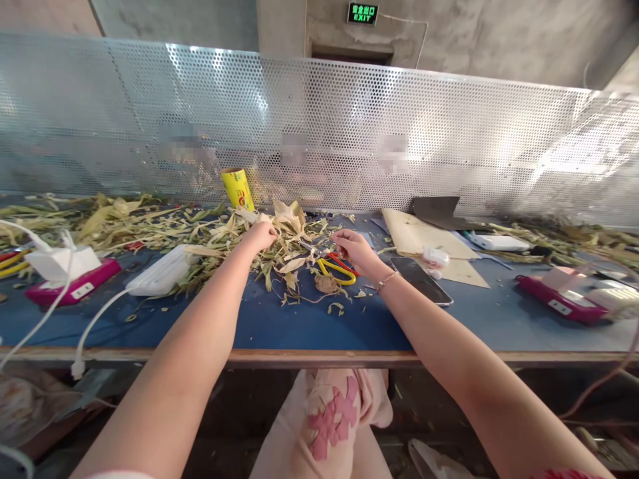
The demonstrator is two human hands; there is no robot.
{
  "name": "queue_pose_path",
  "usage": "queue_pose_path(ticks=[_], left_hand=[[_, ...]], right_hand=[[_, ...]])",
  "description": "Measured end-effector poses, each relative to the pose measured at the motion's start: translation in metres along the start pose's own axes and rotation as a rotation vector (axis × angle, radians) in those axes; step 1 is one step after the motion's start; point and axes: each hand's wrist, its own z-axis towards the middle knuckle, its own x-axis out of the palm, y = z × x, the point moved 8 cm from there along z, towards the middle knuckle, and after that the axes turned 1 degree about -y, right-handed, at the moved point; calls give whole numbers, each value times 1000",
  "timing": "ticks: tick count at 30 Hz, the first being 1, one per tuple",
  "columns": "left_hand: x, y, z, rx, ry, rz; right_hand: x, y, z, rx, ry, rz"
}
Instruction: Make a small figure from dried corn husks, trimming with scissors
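Both of my arms reach over a blue tabletop (299, 326) strewn with dry plant leaves that look like corn husks (219, 233). My left hand (261, 235) is at the pile with its fingers curled closed; what they hold, if anything, is hidden. Just right of it a broad pale husk (290, 216) stands up from the heap. My right hand (352, 247) has thumb and fingers pinched together, and anything between them is too small to make out. Beneath and left of it lie scissors (339, 271) with red and yellow handles, beside a small round brown piece (326, 285).
A yellow tube (237, 189) stands behind the pile, before a perforated metal screen (339, 133). Right of my right hand lie a phone (422, 281), an earphone case (435, 258) and brown paper (424, 236). Purple power strips (559, 303) and a white power bank (162, 271) with cables flank me.
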Motion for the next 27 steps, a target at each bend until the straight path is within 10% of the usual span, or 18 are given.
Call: queue_pose_path(ticks=[5,12,17,27], left_hand=[[-3,13,9,-62,-48,-219],[-12,4,-6,-18,-169,177],[-5,6,-13,-95,-52,334],[-15,28,-3,-155,-178,36]], right_hand=[[3,0,-1,10,7,-3],[4,-1,-1,0,21,-1],[6,-1,0,-2,40,1],[8,-2,-1,-11,50,6]])
